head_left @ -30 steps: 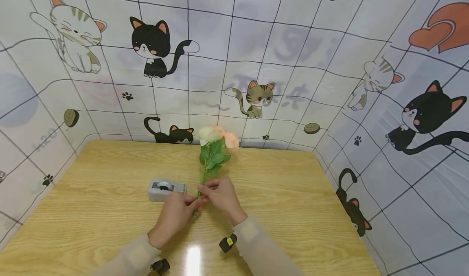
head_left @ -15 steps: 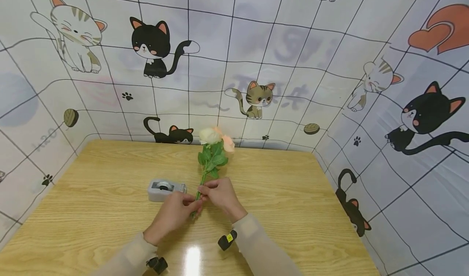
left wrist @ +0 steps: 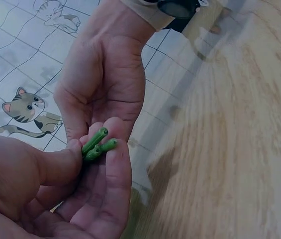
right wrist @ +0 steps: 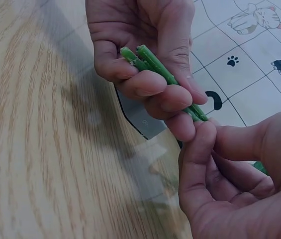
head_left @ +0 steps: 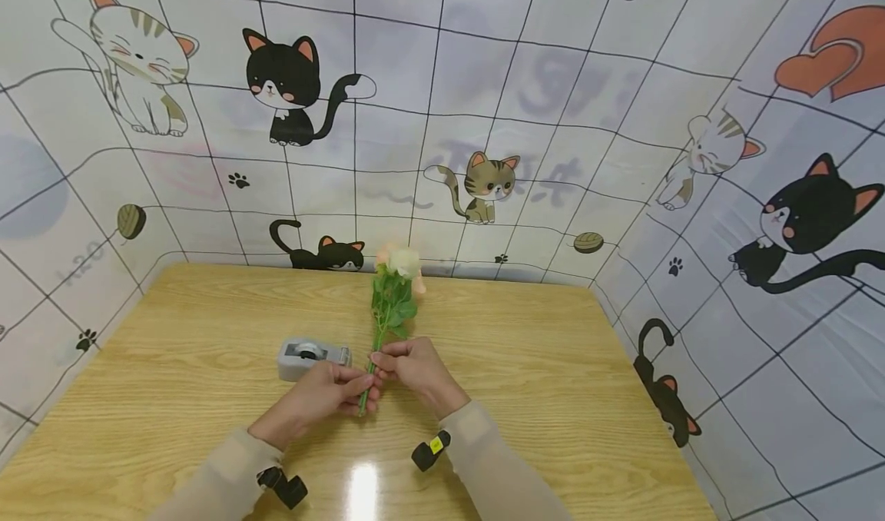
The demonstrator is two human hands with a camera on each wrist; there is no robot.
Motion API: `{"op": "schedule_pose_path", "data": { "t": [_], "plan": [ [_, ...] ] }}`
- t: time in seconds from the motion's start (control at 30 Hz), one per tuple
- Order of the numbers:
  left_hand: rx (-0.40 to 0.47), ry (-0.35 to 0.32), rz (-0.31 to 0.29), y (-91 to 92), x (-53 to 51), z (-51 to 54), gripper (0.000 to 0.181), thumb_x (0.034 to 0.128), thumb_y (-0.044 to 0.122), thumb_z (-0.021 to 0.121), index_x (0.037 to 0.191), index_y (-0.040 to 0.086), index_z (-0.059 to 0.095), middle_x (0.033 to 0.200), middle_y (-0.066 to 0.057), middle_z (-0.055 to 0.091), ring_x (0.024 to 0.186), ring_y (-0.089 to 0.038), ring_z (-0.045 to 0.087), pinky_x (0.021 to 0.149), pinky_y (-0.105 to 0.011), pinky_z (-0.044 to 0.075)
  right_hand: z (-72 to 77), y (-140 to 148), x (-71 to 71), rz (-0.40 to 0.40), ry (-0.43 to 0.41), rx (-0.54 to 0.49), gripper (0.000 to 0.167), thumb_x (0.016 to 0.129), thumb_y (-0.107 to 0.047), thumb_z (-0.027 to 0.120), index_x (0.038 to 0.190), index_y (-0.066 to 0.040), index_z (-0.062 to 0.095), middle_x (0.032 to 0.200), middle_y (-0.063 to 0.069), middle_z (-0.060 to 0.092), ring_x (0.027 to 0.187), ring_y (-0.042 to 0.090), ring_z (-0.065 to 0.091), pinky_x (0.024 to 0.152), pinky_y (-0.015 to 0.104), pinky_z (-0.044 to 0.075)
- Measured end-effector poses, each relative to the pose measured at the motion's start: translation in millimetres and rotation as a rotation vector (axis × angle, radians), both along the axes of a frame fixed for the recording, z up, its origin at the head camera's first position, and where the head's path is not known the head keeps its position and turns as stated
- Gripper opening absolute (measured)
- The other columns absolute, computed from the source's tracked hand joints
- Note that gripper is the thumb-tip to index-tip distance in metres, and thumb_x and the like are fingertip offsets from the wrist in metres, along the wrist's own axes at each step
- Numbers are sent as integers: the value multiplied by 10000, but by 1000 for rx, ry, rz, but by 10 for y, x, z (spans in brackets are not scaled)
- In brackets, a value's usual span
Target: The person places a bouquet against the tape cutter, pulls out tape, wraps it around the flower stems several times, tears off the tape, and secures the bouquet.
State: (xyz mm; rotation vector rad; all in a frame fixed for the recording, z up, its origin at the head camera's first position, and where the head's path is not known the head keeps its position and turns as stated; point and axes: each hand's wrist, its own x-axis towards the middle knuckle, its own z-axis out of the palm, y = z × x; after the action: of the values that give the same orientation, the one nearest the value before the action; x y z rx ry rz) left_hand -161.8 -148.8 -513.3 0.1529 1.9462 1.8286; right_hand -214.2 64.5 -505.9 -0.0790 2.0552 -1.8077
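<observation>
A small bunch of flowers, one white and others peach, with green leaves (head_left: 392, 300), is held upright at a slight tilt over the table. My left hand (head_left: 318, 399) grips the lower stems (left wrist: 94, 149) between thumb and fingers, their cut ends sticking out. Just above it, my right hand (head_left: 418, 371) pinches the same stems (right wrist: 157, 67) between thumb and forefinger. The two hands are touching or nearly so in the right wrist view. Behind my left hand stands a grey tape dispenser (head_left: 296, 361).
The wooden table (head_left: 539, 367) stretches out around the hands. Behind and beside it hangs a white cloth (head_left: 442, 68) printed with cats and grid lines. Wrist cameras are strapped to both sleeves.
The flower heads have turned, the white bloom shifting to the right and the peach ones partly behind it. My left wrist has moved to the left, with its fingers still on the stems.
</observation>
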Motion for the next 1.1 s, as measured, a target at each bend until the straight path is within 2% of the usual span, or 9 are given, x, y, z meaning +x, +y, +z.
{"op": "schedule_pose_path", "data": {
  "t": [0.13,0.23,0.37,0.47,0.57,0.7,0.77,0.97,1.1],
  "plan": [
    [-27,48,30,38,34,14,333,1207,124,649,1335,-155,778,1143,-169,877,940,-93,832,806,-236,682,-22,2,-7,7,-12,-29,264,1092,-122,830,1261,80,852,1029,92,863,808,56,755,810,194,649],
    [-77,138,38,62,63,40,309,1203,102,646,1291,-149,801,1080,-183,874,894,-86,808,748,-229,658,-8,2,5,17,11,-26,236,1109,-129,808,1233,62,868,1037,80,873,801,43,759,804,183,653],
    [-237,288,82,114,102,83,269,1187,123,681,1160,-58,878,939,-129,874,737,-80,706,624,-198,553,60,-3,56,9,61,-6,242,1136,-161,782,1195,51,882,1000,98,874,776,45,769,806,204,676],
    [-384,350,156,189,131,125,256,1163,137,726,1018,37,912,797,-51,836,589,-65,546,530,-178,398,123,-31,99,-17,105,27,239,1127,-170,797,1152,51,885,947,138,869,745,71,785,809,284,714],
    [-509,428,223,268,165,158,284,1128,129,778,869,99,892,680,15,762,524,-38,427,503,-173,295,164,-76,127,-42,143,62,218,1104,-162,827,1108,45,892,921,164,875,713,99,804,782,345,729],
    [-642,582,258,335,205,155,373,1081,101,833,710,133,813,612,54,695,533,-20,441,499,-175,303,161,-122,138,-67,153,97,208,1085,-182,860,1069,20,904,894,164,877,676,107,809,736,346,722],
    [-679,627,261,352,210,144,402,1067,82,844,673,134,782,608,51,690,535,-20,453,495,-176,304,148,-134,136,-79,148,109,203,1079,-186,869,1053,12,905,879,158,874,660,99,798,720,331,714],
    [-686,604,266,362,197,127,399,1060,89,854,671,135,776,613,62,676,568,-39,488,507,-188,315,127,-157,116,-108,118,132,171,1072,-164,875,1016,-6,912,871,157,869,652,80,774,717,304,701],
    [-637,550,252,313,168,122,256,1072,112,847,819,121,880,672,55,721,581,-46,495,516,-193,333,119,-169,105,-116,105,144,172,1066,-176,883,997,-24,921,841,133,865,646,70,755,705,276,670]
  ]
}}
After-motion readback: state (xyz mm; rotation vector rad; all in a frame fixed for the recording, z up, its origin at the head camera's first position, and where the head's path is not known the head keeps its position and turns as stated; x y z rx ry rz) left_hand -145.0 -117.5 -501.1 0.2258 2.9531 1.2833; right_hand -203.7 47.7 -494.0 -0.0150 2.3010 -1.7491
